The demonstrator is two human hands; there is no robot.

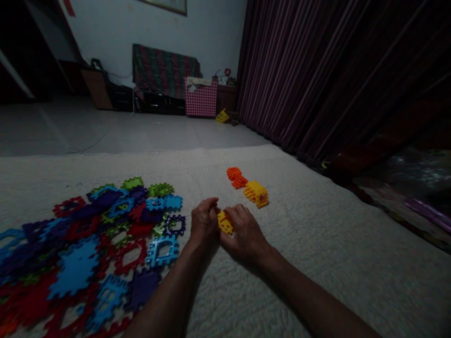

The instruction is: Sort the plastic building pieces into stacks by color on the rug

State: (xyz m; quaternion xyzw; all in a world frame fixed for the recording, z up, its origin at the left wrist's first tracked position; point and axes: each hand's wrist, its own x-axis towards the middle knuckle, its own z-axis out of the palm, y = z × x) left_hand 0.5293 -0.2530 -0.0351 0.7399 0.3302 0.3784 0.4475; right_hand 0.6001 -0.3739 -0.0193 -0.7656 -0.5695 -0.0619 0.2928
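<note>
Over the mat (317, 239), right of the red, blue, green and purple pile (75, 267), the left hand (204, 220) held a yellow piece (225, 223) by its left side while the right hand (245, 231) curled around its right. Beyond the right hand lay a yellow block (256, 193), with orange pieces (237, 178) just beside its far end.

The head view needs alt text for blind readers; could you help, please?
A person's left hand and right hand hold a yellow toothed plastic item over a pale quilted mat. Red, blue, purple and green toothed plastic pieces lie heaped at left; orange plastic clusters and a yellow plastic block sit beyond the right hand.
</note>
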